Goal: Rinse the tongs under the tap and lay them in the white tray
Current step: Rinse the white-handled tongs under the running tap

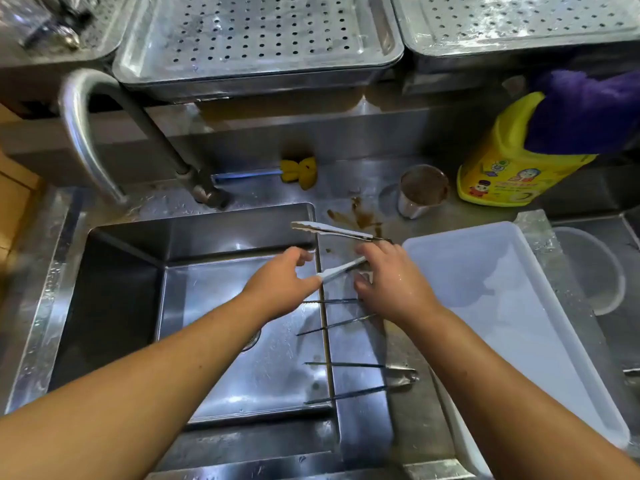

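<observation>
A pair of steel tongs (pixel 337 231) lies across the sink's right rim, its arms spread wide. My right hand (pixel 391 280) grips the tongs at their hinge end, over the counter. The lower arm (pixel 341 270) points left toward my left hand (pixel 282 284), whose fingertips are at its tip. Two more thin tongs (pixel 341 322) (pixel 360 379) lie across the same rim, closer to me. The white tray (pixel 561 344) stands to the right and holds nothing. The tap (pixel 86 133) arches at the far left, with no water visible.
The steel sink (pixel 145 306) is below my left arm. A brown spill (pixel 360 216), a metal cup (pixel 422 190), a yellow bottle (pixel 502 161) under a purple cloth, and a yellow brush (pixel 299 173) sit behind. Perforated steel trays (pixel 256 39) line the back.
</observation>
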A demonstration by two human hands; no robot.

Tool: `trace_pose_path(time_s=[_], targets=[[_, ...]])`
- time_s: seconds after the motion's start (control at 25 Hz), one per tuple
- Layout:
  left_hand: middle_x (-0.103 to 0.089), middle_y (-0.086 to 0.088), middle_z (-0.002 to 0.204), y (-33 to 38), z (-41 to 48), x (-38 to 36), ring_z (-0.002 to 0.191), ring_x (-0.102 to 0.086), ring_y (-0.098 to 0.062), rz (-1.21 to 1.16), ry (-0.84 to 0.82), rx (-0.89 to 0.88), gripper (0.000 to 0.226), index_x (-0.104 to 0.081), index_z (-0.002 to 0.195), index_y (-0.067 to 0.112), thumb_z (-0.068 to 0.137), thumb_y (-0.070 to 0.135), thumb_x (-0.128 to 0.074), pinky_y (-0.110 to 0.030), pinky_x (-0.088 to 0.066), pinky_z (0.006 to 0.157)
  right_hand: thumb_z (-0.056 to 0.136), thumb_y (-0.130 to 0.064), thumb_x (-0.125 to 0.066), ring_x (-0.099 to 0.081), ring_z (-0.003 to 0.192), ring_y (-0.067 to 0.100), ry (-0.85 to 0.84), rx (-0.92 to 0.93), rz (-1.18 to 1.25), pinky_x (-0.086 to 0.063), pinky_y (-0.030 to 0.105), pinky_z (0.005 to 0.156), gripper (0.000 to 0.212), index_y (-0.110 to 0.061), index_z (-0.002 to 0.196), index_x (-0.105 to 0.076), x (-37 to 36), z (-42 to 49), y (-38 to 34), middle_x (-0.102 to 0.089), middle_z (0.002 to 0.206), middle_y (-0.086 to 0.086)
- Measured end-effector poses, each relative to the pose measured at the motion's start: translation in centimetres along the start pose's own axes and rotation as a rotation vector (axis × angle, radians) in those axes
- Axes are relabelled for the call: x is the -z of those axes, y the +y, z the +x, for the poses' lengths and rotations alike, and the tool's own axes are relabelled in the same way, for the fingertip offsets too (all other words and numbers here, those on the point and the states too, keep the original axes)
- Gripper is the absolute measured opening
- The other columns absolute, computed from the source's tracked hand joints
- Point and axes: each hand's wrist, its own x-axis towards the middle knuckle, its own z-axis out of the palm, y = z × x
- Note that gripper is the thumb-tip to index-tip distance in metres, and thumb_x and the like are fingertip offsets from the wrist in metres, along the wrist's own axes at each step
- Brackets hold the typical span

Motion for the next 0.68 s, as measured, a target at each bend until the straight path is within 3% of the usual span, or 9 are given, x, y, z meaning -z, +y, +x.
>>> trace_pose_path(time_s=[0.12,0.24,0.36,0.48,0.56,0.68], targets=[[-0.06,0.007,0.147,0.6,1.5,-1.5,0.122,-0.063,-0.02,0.099,-0.041,0.022,0.064,-0.053,0.14,0.031,0.085,0.057,-0.07,-0.034,-0.051,0.09,0.086,-0.031,-0.063,-0.049,0.123,0.034,0.009,0.035,-0.146,-0.047,0.047,0.102,0.061,-0.022,0.144,-0.048,-0.6,2.0,0.5,-0.057,0.139,0.008],[-0.064,0.006,0.127,1.1,2.4,-3.3,0.104,-0.065,-0.023,0.187,-0.026,0.061,0.064,-0.053,0.129,0.034,0.075,0.059,-0.076,-0.033,-0.051,0.075,0.084,-0.032,-0.064,-0.049,0.128,0.036,-0.095,0.043,-0.253,-0.046,0.048,0.105,0.076,-0.025,0.155,-0.037,-1.4,3.5,0.7,-0.053,0.146,0.01],[-0.062,0.006,0.115,1.0,2.8,-4.2,0.089,-0.061,-0.024,0.244,-0.006,0.047,0.057,-0.047,0.122,0.037,0.075,0.052,-0.077,-0.03,-0.043,0.059,0.089,-0.029,-0.062,-0.049,0.13,0.037,-0.161,0.03,-0.314,-0.046,0.049,0.105,0.075,-0.028,0.158,-0.031,-2.1,4.4,1.0,-0.05,0.151,0.01],[-0.068,0.005,0.108,0.9,2.8,-4.4,0.085,-0.061,-0.024,0.266,0.045,0.007,0.032,-0.054,0.114,0.039,0.087,0.046,-0.068,-0.029,-0.042,0.057,0.093,-0.028,-0.061,-0.051,0.127,0.037,-0.136,0.046,-0.355,-0.045,0.048,0.103,0.068,-0.026,0.156,-0.035,-2.1,4.9,1.1,-0.053,0.146,0.01],[-0.07,0.005,0.1,0.8,2.6,-3.8,0.084,-0.06,-0.023,0.303,0.09,-0.048,0.013,-0.061,0.105,0.037,0.094,0.044,-0.062,-0.031,-0.044,0.059,0.092,-0.039,-0.067,-0.051,0.128,0.036,-0.132,0.037,-0.373,-0.044,0.049,0.103,0.07,-0.024,0.154,-0.038,-1.5,5.0,0.8,-0.053,0.145,0.009],[-0.066,0.008,0.094,0.1,1.5,-1.4,0.087,-0.061,-0.022,0.348,0.132,-0.157,0.011,-0.065,0.1,0.036,0.093,0.045,-0.062,-0.031,-0.04,0.058,0.084,-0.053,-0.074,-0.053,0.122,0.034,-0.115,0.052,-0.372,-0.048,0.047,0.099,0.07,-0.021,0.141,-0.051,-0.3,4.4,-0.3,-0.055,0.134,0.009]])
